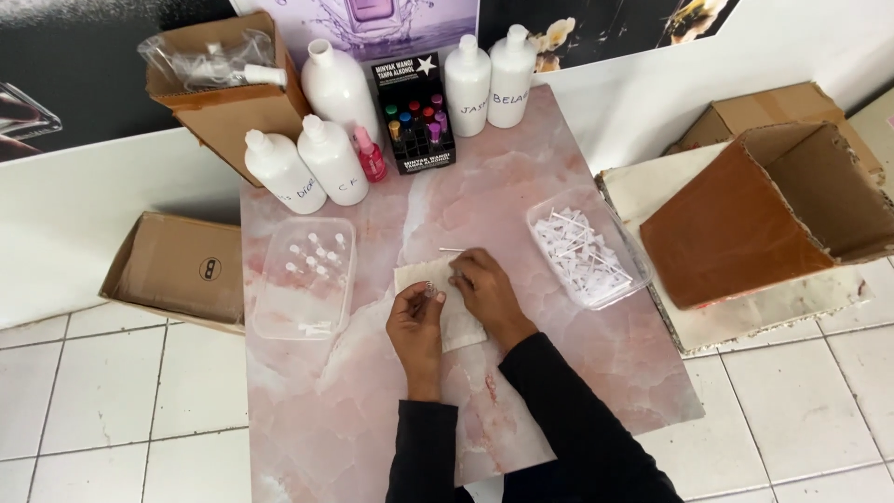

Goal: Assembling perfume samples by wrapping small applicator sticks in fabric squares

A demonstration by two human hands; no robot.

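Left hand (416, 321) fingers pinch a small vial (430, 294); right hand (481, 284) fingers close on a thin white tube (451, 250) above a cloth (447, 303). Clear trays (303, 279) flank them on the counter (372, 410), bottles (335, 88) beyond.

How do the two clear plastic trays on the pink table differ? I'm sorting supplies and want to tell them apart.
The left tray lies straight along the table edge and holds only a few small white pieces, its near half bare. The right tray sits angled and is piled with thin white sticks. The right hand is nearer the right tray; the left hand is nearer the left tray. Both are clear, shallow and round-cornered.
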